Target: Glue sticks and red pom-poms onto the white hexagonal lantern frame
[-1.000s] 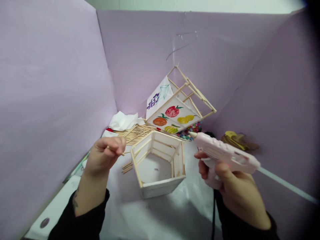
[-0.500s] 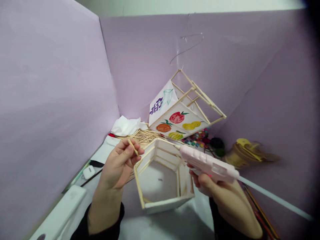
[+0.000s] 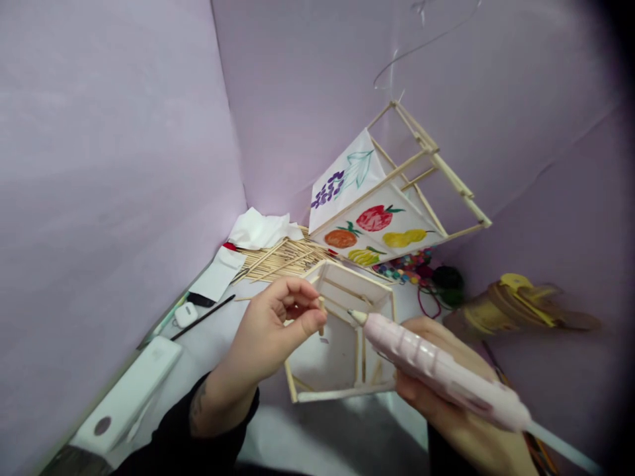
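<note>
Between the thumb and fingers of my left hand (image 3: 272,330) is a short wooden stick (image 3: 322,316), pinched upright. My right hand (image 3: 446,390) is wrapped round a pale pink hot glue gun (image 3: 436,370), its nozzle pointing left, a small gap from the stick. A glue stick (image 3: 560,444) juts from the gun's back end. Below both hands stands a white-walled box frame (image 3: 340,395) edged with wooden sticks, open at the top; my left hand hides part of its left side.
Behind hangs a stick-framed lantern (image 3: 391,192) with painted fruit, on a wire (image 3: 431,43). A pile of wooden sticks (image 3: 282,258), white paper (image 3: 262,228), beads (image 3: 407,268) and yarn (image 3: 449,284) lie behind. At left are an earbud case (image 3: 185,315) and a long white box (image 3: 129,390).
My left hand has moved right with the stick, now over the box frame and turned upright. The glue gun has tilted, its nozzle now nearer the stick. The view has shifted.
</note>
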Demonstrator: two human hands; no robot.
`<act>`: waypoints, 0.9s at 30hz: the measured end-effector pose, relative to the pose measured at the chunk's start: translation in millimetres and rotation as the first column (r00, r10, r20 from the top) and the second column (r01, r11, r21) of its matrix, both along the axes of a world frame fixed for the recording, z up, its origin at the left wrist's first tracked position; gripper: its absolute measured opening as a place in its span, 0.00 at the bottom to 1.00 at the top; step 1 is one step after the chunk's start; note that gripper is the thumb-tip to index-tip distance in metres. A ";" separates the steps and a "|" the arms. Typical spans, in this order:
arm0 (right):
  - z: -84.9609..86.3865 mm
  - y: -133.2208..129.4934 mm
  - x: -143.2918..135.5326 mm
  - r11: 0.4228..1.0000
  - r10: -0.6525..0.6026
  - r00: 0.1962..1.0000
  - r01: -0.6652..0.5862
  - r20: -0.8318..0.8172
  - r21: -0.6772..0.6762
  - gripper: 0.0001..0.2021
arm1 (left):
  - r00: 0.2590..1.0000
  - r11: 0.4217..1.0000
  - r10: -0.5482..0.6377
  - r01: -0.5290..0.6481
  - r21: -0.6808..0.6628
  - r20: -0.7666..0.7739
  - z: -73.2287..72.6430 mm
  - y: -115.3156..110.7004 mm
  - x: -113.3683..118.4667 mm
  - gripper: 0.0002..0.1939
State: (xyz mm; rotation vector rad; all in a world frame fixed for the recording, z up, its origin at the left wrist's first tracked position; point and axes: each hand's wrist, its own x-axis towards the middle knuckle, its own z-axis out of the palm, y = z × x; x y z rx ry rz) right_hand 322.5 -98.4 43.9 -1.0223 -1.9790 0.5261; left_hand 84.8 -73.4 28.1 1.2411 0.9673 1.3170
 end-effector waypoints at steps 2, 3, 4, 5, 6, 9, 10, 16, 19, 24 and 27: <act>0.3 -1.4 -3.6 0.999 0.018 1.000 -0.018 0.010 0.047 0.08 | 1.000 1.000 -0.018 0.018 -0.011 0.006 1.0 -2.9 1.4 0.11; -0.6 -1.8 -4.6 0.997 0.031 0.999 -0.032 0.009 0.065 0.08 | 1.000 0.999 -0.030 0.031 -0.015 0.008 1.5 -4.2 1.9 0.11; -1.8 -1.9 -5.1 0.996 0.046 0.999 -0.047 0.012 0.080 0.07 | 0.999 0.999 -0.047 0.047 -0.021 0.008 1.9 -5.4 2.3 0.12; -2.9 -1.8 -5.4 0.994 0.055 0.998 -0.056 0.017 0.090 0.07 | 0.998 0.997 -0.066 0.066 -0.028 0.008 2.2 -6.3 2.7 0.12; -3.9 -1.6 -5.5 0.993 0.060 0.998 -0.062 0.020 0.099 0.07 | 0.996 0.996 -0.084 0.084 -0.036 0.007 2.5 -7.1 3.1 0.12; -4.9 -0.8 -5.9 0.992 0.063 0.998 -0.065 0.029 0.105 0.06 | 0.993 0.992 -0.119 0.119 -0.053 -0.003 2.6 -8.2 4.0 0.11; -4.8 -0.6 -6.1 0.993 0.058 0.998 -0.061 0.030 0.102 0.05 | 0.992 0.991 -0.126 0.125 -0.053 -0.006 2.3 -8.1 4.2 0.11; -6.8 -0.7 -6.2 0.993 0.050 0.998 -0.053 0.028 0.103 0.05 | 0.989 0.989 -0.143 0.143 -0.042 -0.018 -2.0 -6.5 3.9 0.11; -7.6 -0.3 -5.8 0.995 0.041 0.998 -0.044 0.036 0.090 0.05 | 0.988 0.988 -0.153 0.152 -0.041 -0.024 -3.1 -6.4 3.4 0.11; -5.1 -0.3 -6.8 0.998 0.020 0.999 -0.023 0.046 0.055 0.05 | 0.989 0.987 -0.145 0.143 -0.070 -0.025 -3.1 -6.6 2.9 0.12; -3.5 -0.8 -8.0 0.999 0.007 0.999 -0.009 0.039 0.053 0.06 | 0.990 0.987 -0.142 0.140 -0.080 -0.018 -3.1 -6.2 3.0 0.12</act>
